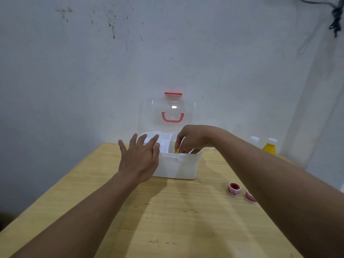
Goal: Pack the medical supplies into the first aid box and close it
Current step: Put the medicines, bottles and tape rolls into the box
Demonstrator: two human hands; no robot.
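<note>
Right hand (191, 139): fingers curled down into the right-hand compartment of the first aid box (176, 165), pinching a small item (176, 151) of which only a yellow-orange sliver shows at the front rim. Identity of the item cannot be told; it looks thin and light, probably a packet or strip, so a fingertip pinch should be enough.

Left hand (140, 155): fingers spread, holding nothing, palm down over the box's left front corner. Whether it touches the rim or hovers just above cannot be told. Judged role: steadying the box.

Box: white plastic, thin-walled, likely light and prone to sliding on the wooden table (176, 220) if pushed from one side. It sits near the far edge of the table, about mid-width. Clear lid (167, 112) stands upright behind it, with a pink handle (172, 117) and a red latch (173, 94) at the top. The lid looks stiff but scratchable. For closing, best taken by its top edge near the latch and swung forward, the other hand bracing the base.

Remaining supplies: two red-and-white tape rolls (234, 189) near the right edge of the table, just beside each other, the farther-right one partly hidden by the right forearm. Rigid, light, may roll; grasp across the flat faces. A yellow bottle (269, 147) with a white cap stands at the far right corner; smooth, take it around the body.

Packing not yet complete.
</note>
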